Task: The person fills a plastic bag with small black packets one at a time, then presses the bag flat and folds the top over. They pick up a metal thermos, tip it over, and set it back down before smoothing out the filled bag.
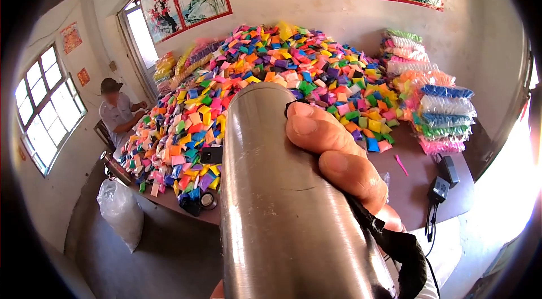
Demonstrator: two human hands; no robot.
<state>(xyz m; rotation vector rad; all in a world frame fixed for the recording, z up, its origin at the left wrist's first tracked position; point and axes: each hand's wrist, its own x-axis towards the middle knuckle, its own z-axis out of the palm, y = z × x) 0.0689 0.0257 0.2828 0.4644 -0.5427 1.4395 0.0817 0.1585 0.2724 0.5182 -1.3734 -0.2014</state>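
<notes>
A brushed stainless steel flask (282,197) fills the middle of the head view, very close, tilted with its rounded end up and away from me. The fingers of what looks like my left hand (344,155) curl round its right side, fingertips pressed on the metal. The palm and wrist are hidden behind the flask. A sliver of skin (217,290) shows at the bottom edge, left of the flask. Along the lower right side hangs a torn black strap or cover (403,254). My right hand cannot be made out.
A huge heap of small coloured packets (192,124) covers the table (420,203). Bagged bundles (446,113) are stacked at right, near black power adapters (440,186). A phone (212,155), another flask (116,168) and a white plastic bag (121,214) are left. A person (119,110) sits there.
</notes>
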